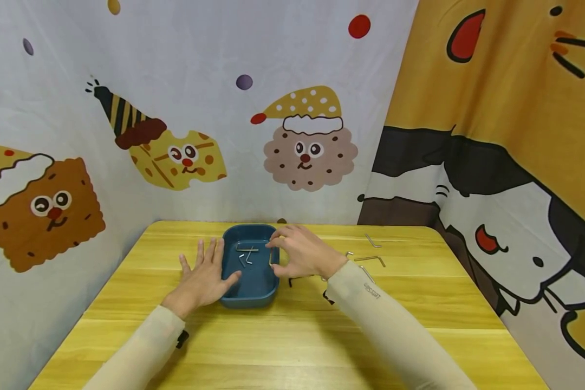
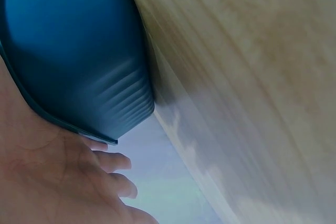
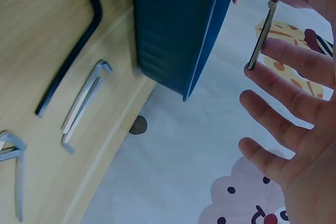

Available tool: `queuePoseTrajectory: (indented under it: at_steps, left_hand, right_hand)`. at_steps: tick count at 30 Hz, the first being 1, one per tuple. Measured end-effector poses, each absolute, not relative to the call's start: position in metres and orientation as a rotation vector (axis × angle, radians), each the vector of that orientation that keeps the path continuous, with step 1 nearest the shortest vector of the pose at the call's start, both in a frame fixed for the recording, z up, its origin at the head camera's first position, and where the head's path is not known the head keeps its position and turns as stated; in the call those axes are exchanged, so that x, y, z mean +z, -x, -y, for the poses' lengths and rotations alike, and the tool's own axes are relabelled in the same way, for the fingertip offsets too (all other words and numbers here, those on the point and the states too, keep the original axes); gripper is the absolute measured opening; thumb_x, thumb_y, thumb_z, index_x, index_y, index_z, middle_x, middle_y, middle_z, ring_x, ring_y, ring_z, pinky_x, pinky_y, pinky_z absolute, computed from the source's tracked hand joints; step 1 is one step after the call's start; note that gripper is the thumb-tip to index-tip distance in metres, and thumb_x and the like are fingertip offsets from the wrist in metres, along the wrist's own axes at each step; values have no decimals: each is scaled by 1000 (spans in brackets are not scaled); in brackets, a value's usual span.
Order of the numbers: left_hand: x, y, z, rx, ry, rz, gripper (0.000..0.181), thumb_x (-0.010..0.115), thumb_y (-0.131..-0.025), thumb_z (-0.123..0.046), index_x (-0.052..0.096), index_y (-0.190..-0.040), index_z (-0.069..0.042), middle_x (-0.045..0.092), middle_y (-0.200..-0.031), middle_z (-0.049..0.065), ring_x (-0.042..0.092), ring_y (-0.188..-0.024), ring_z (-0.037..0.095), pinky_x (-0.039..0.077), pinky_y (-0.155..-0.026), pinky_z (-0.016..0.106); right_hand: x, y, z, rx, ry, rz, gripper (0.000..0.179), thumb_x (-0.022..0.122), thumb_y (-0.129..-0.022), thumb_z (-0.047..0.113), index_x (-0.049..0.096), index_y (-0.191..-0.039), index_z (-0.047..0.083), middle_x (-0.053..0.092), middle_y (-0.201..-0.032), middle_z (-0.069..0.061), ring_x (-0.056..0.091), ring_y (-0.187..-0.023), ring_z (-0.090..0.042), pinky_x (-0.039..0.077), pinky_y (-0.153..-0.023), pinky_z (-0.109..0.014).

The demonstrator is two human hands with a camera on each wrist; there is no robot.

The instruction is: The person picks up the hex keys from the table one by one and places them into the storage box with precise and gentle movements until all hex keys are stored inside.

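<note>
A blue tray (image 1: 253,286) stands on the table with several small hex keys (image 1: 247,249) lying inside it. My left hand (image 1: 202,279) is at the tray's left side, fingers spread and straight; in the left wrist view its palm (image 2: 47,171) lies along the rim. Over the tray's right rim, my right hand (image 1: 299,252) pinches one hex key (image 3: 262,34) by its ends, between thumb and fingertips. The other fingers (image 3: 270,111) of that hand are spread apart in the right wrist view.
To the tray's right, a black hex key (image 3: 71,53) and several silver ones (image 3: 81,103) lie on the wooden table (image 1: 273,346). Another hex key (image 1: 372,241) is near the far edge. A printed curtain (image 1: 200,65) hangs behind the table.
</note>
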State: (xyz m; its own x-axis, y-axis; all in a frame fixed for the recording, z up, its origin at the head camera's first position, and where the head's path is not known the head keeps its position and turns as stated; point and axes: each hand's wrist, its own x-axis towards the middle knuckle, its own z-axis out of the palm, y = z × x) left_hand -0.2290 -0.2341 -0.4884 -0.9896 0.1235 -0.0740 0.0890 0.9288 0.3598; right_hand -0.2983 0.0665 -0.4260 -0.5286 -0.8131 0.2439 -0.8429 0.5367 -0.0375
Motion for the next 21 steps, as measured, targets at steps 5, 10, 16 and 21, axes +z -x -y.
queuePoseTrajectory:
  at_steps: [5, 10, 16, 21]
  left_hand:
    - [-486, 228, 234, 561, -169, -2982, 111, 59, -116, -65, 0, -188, -4, -4, -196, 27, -17, -180, 57, -17, -128, 96]
    - [-487, 228, 236, 553, -170, -2988, 111, 59, -116, -65, 1, -188, -4, -4, -196, 27, -16, -180, 58, -16, -128, 96]
    - [-489, 231, 236, 534, -176, -2991, 111, 58, -116, -66, 1, -188, -4, -5, -196, 25, -17, -180, 57, -16, -129, 96]
    - [-489, 232, 236, 538, -179, -2991, 110, 58, -117, -65, 0, -188, -4, -5, -196, 26, -17, -180, 58, -15, -129, 97]
  right_hand:
    - [-423, 304, -55, 182, -1403, 2591, 51, 83, -103, 49, 84, -143, 19, 79, -145, -5, 75, -133, -28, 61, -120, -50]
    - [-421, 310, -42, 181, -1419, 2624, 50, 82, -104, 50, 83, -145, 20, 78, -147, -5, 74, -135, -28, 61, -121, -50]
    - [-424, 320, -28, 175, -1404, 2676, 53, 81, -105, 53, 82, -147, 21, 78, -149, -4, 75, -137, -27, 60, -124, -50]
    - [-427, 326, -14, 177, -1381, 2711, 53, 82, -104, 54, 83, -146, 22, 78, -150, -3, 76, -136, -26, 63, -121, -48]
